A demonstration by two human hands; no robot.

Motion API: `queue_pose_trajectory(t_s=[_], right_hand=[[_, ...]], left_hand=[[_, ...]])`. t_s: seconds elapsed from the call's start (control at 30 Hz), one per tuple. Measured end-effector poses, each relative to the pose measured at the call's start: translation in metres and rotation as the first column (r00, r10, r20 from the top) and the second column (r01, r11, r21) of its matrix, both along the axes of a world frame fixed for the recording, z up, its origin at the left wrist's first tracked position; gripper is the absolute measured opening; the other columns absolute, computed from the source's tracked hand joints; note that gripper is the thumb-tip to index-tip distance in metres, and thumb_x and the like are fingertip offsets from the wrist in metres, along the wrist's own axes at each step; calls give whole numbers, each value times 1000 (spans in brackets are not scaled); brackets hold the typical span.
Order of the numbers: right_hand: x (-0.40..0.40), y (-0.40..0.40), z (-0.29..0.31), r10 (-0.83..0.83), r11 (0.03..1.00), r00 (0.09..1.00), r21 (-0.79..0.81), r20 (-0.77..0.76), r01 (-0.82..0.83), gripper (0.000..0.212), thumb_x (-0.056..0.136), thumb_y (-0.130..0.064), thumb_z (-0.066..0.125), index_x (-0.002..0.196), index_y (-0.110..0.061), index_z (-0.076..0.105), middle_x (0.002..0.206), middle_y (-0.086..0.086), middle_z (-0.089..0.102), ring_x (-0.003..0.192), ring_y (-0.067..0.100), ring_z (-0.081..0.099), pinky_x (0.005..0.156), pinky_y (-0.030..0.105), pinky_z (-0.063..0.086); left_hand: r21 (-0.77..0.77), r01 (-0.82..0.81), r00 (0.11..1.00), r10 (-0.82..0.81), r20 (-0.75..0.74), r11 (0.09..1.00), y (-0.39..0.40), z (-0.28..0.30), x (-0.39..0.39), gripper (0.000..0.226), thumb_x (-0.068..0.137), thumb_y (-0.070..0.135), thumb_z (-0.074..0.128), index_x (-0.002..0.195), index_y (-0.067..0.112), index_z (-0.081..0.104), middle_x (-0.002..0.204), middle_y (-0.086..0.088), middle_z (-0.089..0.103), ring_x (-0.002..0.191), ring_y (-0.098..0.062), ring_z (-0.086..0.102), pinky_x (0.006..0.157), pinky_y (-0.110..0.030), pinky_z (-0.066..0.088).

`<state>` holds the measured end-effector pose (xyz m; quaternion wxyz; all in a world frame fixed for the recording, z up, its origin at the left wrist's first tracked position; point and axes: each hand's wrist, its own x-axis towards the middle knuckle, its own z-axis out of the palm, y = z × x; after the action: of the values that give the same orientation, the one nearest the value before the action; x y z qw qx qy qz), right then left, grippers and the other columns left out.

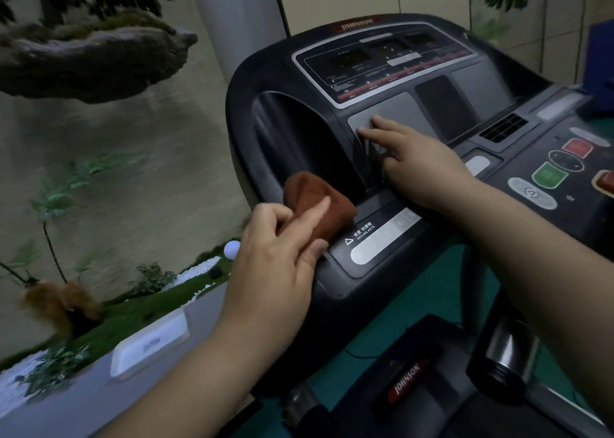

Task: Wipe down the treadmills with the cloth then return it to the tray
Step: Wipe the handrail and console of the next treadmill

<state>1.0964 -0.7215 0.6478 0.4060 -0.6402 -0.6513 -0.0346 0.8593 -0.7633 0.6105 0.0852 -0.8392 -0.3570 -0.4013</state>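
A folded brown cloth (pixel 314 201) lies against the left side of the black treadmill console (pixel 392 72), beside the incline-keys panel. My left hand (pixel 282 255) grips the cloth between thumb and fingers, index finger laid across its top. My right hand (pixel 408 162) reaches across the console with straight fingers, and its fingertips touch the grey speaker grille below the display. A white tray (pixel 149 348) sits on the grey ledge at lower left.
The ledge borders a planter with moss, white pebbles, small ferns and a white ball (pixel 231 249). A large bonsai-like branch (pixel 93 55) hangs at upper left. Red and green buttons (pixel 550 175) sit on the console's right. The treadmill deck and a handrail lie below.
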Motion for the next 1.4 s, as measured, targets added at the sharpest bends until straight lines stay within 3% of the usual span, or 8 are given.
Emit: queue_pose_trajectory(t_s=[0.13,0.37,0.73,0.87,0.97,1.1,1.23,1.4], right_hand=[[0,1,-1,-4,1000,1000,0,13,4,63,89,-13,37,139,-50,35,154,-25,20,142,10,26,112,36,30],[2,3,-1,5,1000,1000,4,24,-5,62,89,-13,36,140,-49,34,155,-22,19,143,12,24,114,38,29],[-2,-1,1,-2,1000,999,-11,35,3,63,88,-12,36,140,-47,35,156,-20,20,143,13,25,114,37,26],[-4,-4,1,17,1000,1000,-5,20,-17,58,90,-12,39,140,-40,40,156,-14,25,142,14,27,114,32,25],[-12,-18,-5,50,998,998,28,38,-51,50,93,-16,45,138,-37,45,154,-9,30,140,14,31,112,29,25],[-30,-57,-13,102,991,994,78,41,-105,46,92,-17,53,132,-37,51,149,-8,37,132,13,41,107,28,31],[-42,-105,-24,106,989,994,100,28,-108,47,89,-9,52,129,-34,57,145,-12,41,103,-8,49,93,14,30],[-50,-165,-56,94,989,995,109,16,-95,49,85,-4,55,125,-32,61,141,-14,45,121,6,48,97,23,40]], left_hand=[[55,54,979,-42,-201,997,-14,4,-8,41,88,37,44,128,40,54,100,7,43,89,-14,47,76,-28,43],[-59,178,918,-187,-350,982,-23,10,-34,39,89,37,45,124,44,58,100,10,42,89,-9,46,76,-20,42],[-133,182,935,-213,-283,974,-30,3,-40,40,87,37,41,120,49,58,101,10,38,86,-4,46,74,-20,44],[-115,129,967,-151,-206,985,-35,-9,-52,44,86,45,45,129,47,47,104,10,34,89,-2,43,80,-6,35],[-92,37,983,-53,-175,995,-39,-16,-47,56,84,58,55,135,48,36,109,10,34,91,-4,40,80,-8,30],[-105,-36,989,20,-144,994,-44,-13,-43,59,82,40,64,137,43,42,102,2,42,84,-16,48,74,-27,43],[-30,-60,984,54,-170,998,-52,-13,-52,58,81,26,70,135,33,50,88,-1,47,79,-15,43,68,-31,41],[6,-10,992,11,-123,1000,-70,-33,-62,58,77,7,74,130,20,56,82,-6,46,78,-23,42,71,-32,36]])
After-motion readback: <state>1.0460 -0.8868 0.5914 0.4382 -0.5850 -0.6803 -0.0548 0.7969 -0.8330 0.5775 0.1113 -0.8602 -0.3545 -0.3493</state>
